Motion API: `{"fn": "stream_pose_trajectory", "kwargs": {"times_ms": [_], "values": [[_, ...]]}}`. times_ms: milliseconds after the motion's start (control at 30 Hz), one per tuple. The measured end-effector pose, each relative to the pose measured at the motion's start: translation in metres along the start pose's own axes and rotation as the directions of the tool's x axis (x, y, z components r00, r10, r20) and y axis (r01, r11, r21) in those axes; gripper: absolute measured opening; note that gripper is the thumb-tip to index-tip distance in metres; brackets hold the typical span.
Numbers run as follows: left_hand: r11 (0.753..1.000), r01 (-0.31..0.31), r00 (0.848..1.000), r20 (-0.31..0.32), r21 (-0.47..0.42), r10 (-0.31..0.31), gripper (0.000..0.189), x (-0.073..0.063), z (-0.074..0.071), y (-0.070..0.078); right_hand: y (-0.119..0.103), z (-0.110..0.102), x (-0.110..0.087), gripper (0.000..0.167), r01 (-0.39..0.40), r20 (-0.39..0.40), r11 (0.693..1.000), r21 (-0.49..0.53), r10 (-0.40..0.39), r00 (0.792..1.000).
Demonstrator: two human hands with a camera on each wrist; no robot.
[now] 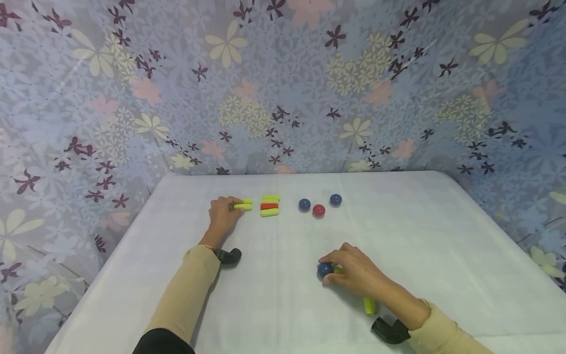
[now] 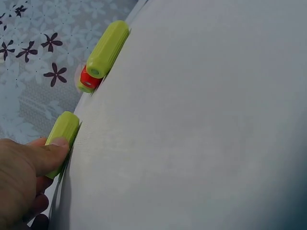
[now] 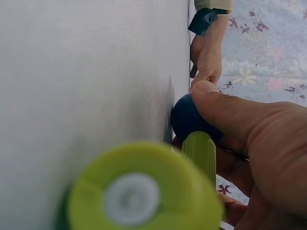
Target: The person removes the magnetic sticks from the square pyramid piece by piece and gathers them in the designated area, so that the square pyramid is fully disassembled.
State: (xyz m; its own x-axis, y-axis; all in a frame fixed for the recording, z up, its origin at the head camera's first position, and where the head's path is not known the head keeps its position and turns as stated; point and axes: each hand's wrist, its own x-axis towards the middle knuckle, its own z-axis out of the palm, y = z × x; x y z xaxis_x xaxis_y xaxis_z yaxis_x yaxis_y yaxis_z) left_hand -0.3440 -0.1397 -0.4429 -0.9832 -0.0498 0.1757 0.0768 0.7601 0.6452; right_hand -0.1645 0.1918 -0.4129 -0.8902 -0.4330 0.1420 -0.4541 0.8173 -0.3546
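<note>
At the back left of the table, my left hand (image 1: 223,212) pinches a yellow-green rod (image 2: 64,127), its thumb lying along the rod's side. A second yellow-green rod (image 1: 246,201) lies just behind that one. Nearer the front, my right hand (image 1: 355,270) holds a glossy blue ball (image 1: 325,270) between thumb and fingers, low over the white cloth. Against the ball, a ridged yellow-green rod (image 3: 200,153) shows under the hand. Below the right wrist lies another yellow-green rod (image 1: 369,306); its round end with a pale centre fills the lower right wrist view.
Right of my left hand, a red rod (image 1: 269,206) lies between two yellow-green rods (image 1: 269,212). Farther right sit a red ball (image 1: 319,211) and two blue balls (image 1: 304,205). A white cloth (image 1: 283,295) covers the table, with a flowered curtain (image 1: 283,88) behind it.
</note>
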Motion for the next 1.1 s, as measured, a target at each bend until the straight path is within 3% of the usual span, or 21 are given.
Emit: {"fn": "stream_pose_trajectory", "kwargs": {"times_ms": [167, 300, 533, 800, 933, 1100], "values": [[0.999, -0.003, 1.000, -0.004, 0.044, 0.003, 0.029, 0.003, 0.000, 0.001, -0.001, -0.002, -0.001, 0.045, -0.006, 0.004, 0.999, -0.034, 0.006, 1.000], [0.999, -0.005, 1.000, -0.007, 0.047, 0.005, 0.029, 0.004, 0.000, 0.001, 0.000, -0.007, -0.004, 0.051, -0.067, 0.003, 0.997, -0.024, 0.067, 0.998], [0.999, -0.005, 1.000, 0.000, 0.054, 0.005, 0.030, 0.005, 0.001, 0.001, 0.010, -0.018, -0.023, 0.043, -0.152, -0.029, 0.986, -0.064, 0.150, 0.988], [0.998, 0.009, 1.000, 0.006, 0.065, -0.009, 0.029, 0.005, 0.003, -0.001, 0.019, -0.021, -0.033, 0.024, -0.168, -0.020, 0.984, -0.058, 0.167, 0.986], [0.998, 0.017, 1.000, 0.008, 0.064, -0.018, 0.029, 0.005, 0.003, -0.002, 0.016, -0.017, -0.027, 0.021, -0.165, -0.020, 0.986, -0.036, 0.164, 0.986], [0.998, 0.017, 1.000, 0.002, 0.063, -0.017, 0.028, 0.004, 0.004, -0.002, 0.008, -0.008, -0.014, 0.019, -0.092, -0.019, 0.995, -0.031, 0.091, 0.996]]}}
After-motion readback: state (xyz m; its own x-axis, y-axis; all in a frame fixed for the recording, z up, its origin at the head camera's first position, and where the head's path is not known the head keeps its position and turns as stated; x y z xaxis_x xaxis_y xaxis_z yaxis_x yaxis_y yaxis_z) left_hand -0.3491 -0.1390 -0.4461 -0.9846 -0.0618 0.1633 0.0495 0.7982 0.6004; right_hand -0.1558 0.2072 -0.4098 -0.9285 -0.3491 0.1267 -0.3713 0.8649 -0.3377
